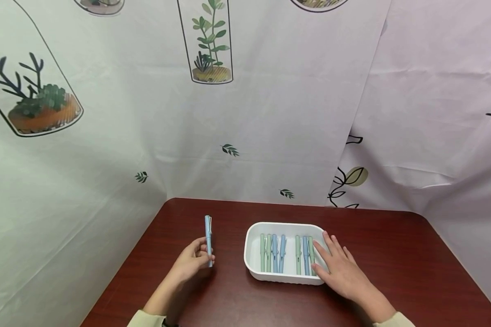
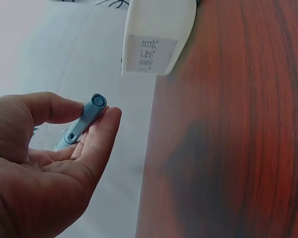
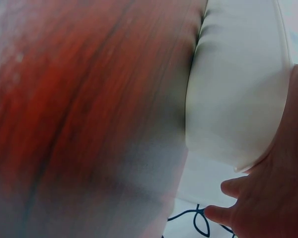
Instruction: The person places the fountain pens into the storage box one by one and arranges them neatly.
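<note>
My left hand (image 1: 192,262) pinches a light blue capped pen (image 1: 208,234) between thumb and fingers, left of the white tray. In the head view the pen stands nearly upright, its clip toward the top. The left wrist view shows the round end of the pen (image 2: 98,100) beyond the fingertips. My right hand (image 1: 343,271) lies over the right rim of the white tray (image 1: 285,278), fingers spread and mostly straight. Its thumb and forefinger reach inside, beside a green pen (image 1: 311,245). Green and blue pens lie side by side in two groups, with a gap between them.
The tray stands on a dark red wood-grain table (image 1: 229,299). Behind the table hangs a white cloth (image 1: 262,127) printed with plants. A label (image 2: 149,53) shows on the tray's side wall in the left wrist view.
</note>
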Demonstrator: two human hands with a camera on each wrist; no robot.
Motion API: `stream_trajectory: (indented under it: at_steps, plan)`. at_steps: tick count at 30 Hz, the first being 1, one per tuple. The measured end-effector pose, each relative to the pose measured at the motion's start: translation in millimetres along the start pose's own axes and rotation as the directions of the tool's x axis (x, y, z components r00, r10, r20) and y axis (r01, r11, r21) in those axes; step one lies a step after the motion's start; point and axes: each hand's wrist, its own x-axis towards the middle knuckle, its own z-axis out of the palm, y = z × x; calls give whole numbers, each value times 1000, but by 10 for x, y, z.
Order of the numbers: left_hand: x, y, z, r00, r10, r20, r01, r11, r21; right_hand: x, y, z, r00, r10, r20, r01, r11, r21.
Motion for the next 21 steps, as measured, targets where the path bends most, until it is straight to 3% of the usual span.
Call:
stream_trajectory:
  at_steps: [5,12,21]
  plan:
    - [-2,43,63,997,47,58,-49,998,30,1,7,0,1000,-4,-4,4,1000,-7]
    - [21,106,173,992,61,114,-57,998,-40,1,10,0,1000,-4,-2,4,1000,0]
    - [69,198,313,987,86,139,-84,996,-20,19,2,-10,1000,-11,-11,11,1000,4]
